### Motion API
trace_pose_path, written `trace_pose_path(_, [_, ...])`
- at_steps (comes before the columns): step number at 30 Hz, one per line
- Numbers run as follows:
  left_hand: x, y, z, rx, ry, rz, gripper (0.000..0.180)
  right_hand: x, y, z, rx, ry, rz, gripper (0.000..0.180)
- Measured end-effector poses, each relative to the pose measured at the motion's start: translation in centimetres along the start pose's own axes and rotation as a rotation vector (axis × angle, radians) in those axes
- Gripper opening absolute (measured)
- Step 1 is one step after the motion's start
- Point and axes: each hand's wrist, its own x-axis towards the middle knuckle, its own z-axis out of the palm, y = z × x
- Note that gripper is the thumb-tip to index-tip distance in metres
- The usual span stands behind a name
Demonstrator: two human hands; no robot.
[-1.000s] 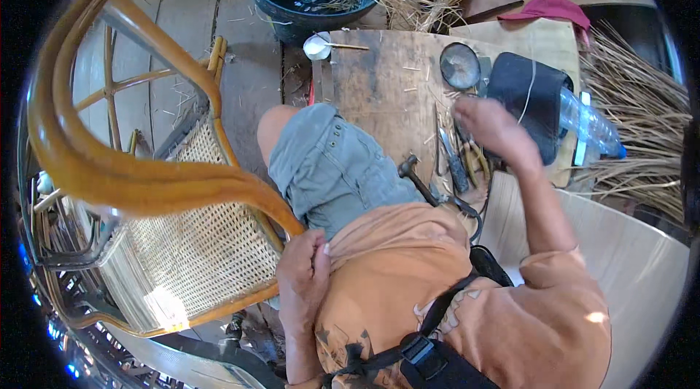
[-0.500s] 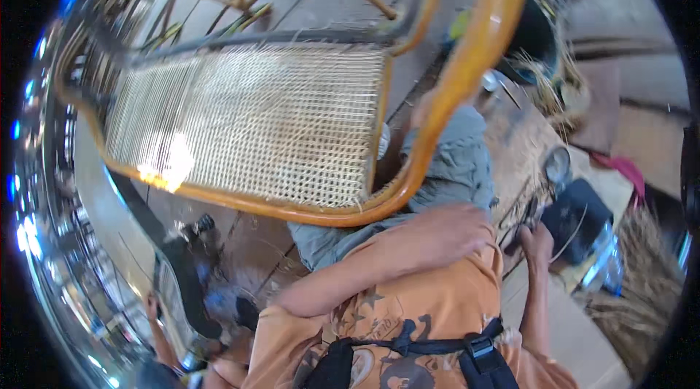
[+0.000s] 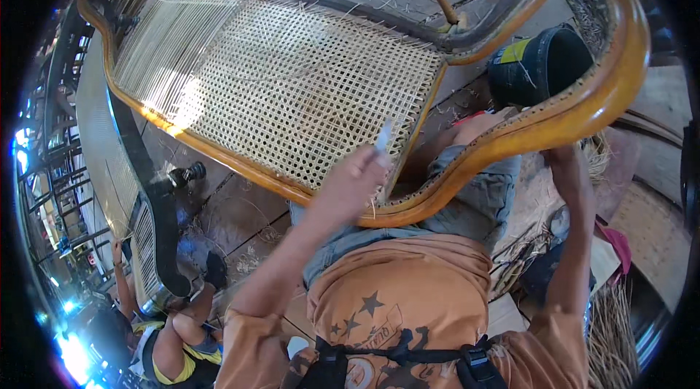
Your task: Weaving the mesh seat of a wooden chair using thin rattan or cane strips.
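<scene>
A woven cane seat panel (image 3: 292,75) fills a wooden chair frame (image 3: 430,203), glossy orange-brown along the near edge. Its weave is an open lattice toward the right and mostly parallel strands at the left. My left hand (image 3: 350,181) is over the panel's near right corner, closed on a short, pale, blade-like piece (image 3: 383,137) whose tip points up; its exact kind is unclear. On the right, my right hand (image 3: 560,154) is at the underside of the curved arm of the frame. That rail hides its fingers, so any grip there cannot be made out.
A dark bucket (image 3: 539,64) with a yellow label stands beyond the curved arm. Cane strands (image 3: 612,338) lie at lower right, near a pink cloth (image 3: 614,243). Another cane-panelled piece (image 3: 109,134) stands at left, with a person (image 3: 175,345) sitting by it.
My left hand has swung from across my body to the panel's corner. My right hand has left the items on the floor at right for the curved arm. The view has shifted.
</scene>
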Motion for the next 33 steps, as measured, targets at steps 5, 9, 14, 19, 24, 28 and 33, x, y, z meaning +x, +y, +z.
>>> trace_pose_path(5, [4.3,0.2,-4.3,0.341,-0.053,-0.154,0.039,12.1,-4.9,4.3,0.329,-0.268,-0.513,0.014])
trace_pose_path(9, [8.0,0.5,-5.1,0.777,-0.162,0.111,0.039,14.7,-10.4,8.0,0.365,-0.630,-0.312,0.016])
trace_pose_path(14, [10.4,3.1,-4.8,1.107,-0.122,0.077,0.031,15.1,-10.7,10.5,0.393,-0.678,-0.184,0.015])
trace_pose_path(19, [11.5,5.2,-3.5,1.292,-0.166,0.074,0.019,15.7,-9.8,11.7,0.405,-0.672,-0.104,0.020])
trace_pose_path(24, [11.7,6.7,-2.1,1.428,-0.241,0.018,0.018,15.3,-10.7,10.7,0.414,-0.687,-0.118,0.016])
trace_pose_path(28, [11.9,7.1,-1.6,1.446,-0.225,0.139,0.016,14.4,-11.1,10.2,0.453,-0.699,-0.056,0.016])
trace_pose_path(33, [12.7,6.8,-0.4,1.534,-0.313,0.159,0.018,14.7,-10.6,13.2,0.383,-0.545,-0.258,0.018])
